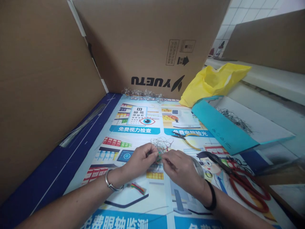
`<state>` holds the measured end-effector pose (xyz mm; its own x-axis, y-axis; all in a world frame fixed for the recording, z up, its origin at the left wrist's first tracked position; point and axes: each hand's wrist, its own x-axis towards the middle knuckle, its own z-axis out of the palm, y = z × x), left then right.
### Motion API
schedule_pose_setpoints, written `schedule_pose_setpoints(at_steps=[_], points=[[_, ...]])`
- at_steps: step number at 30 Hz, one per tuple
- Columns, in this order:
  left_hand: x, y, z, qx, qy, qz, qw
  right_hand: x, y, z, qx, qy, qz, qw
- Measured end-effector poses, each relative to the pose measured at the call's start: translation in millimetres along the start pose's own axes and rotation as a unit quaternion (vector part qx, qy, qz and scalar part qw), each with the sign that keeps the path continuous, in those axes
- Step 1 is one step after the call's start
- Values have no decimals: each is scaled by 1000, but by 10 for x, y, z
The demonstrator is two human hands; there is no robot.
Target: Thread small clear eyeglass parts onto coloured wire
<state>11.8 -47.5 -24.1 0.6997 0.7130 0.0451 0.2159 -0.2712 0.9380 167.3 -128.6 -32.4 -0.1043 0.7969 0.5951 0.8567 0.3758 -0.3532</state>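
**Pinching in close at the wire tangle**

Starting low: both forearms cut off by the frame's edge, and just beside the left wrist, a bundle of coloured strips (138, 188). Up to the left hand (148, 156), curled nearly closed, thumb to forefinger, nipping a small green piece (159, 155). Right alongside, the right hand (179, 165), curled in too; can't tell how tight the pinch is, or on what. And here, at and just beyond the fingertips, the wire tangle (162, 144), near part hidden by the hands! Spraying loops toward the far side; long axis hard to call. Behind the right hand, half covered, something clear and rounded (199, 167). Off right, red-handled scissors (228, 170), blades slanting far-left. Farther on, yellow-handled pliers (182, 136), then a turquoise box (221, 133) holding wire pieces (234, 121). Beyond, a yellow bag (212, 82) and, blurring together, wire clusters (143, 93) by the cardboard (119, 41).
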Motion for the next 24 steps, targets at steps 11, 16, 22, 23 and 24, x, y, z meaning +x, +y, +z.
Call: schedule_pose_setpoints(at_steps=[11, 16, 22, 23, 24], points=[[9, -43, 24, 95, 4, 24, 995, 77, 2, -74, -62, -1, -96, 993], [7, -42, 26, 122, 1, 40, 992, 80, 20, -54, -50, 12, -93, 994], [12, -26, 7, 98, -17, 33, 994, 65, 22, -27, -31, 33, -70, 997], [13, -26, 3, 90, -22, 32, 995, 65, 21, -26, -32, 33, -70, 997], [14, -28, -1, 80, -27, 30, 996, 66, 21, -25, -33, 32, -69, 997]])
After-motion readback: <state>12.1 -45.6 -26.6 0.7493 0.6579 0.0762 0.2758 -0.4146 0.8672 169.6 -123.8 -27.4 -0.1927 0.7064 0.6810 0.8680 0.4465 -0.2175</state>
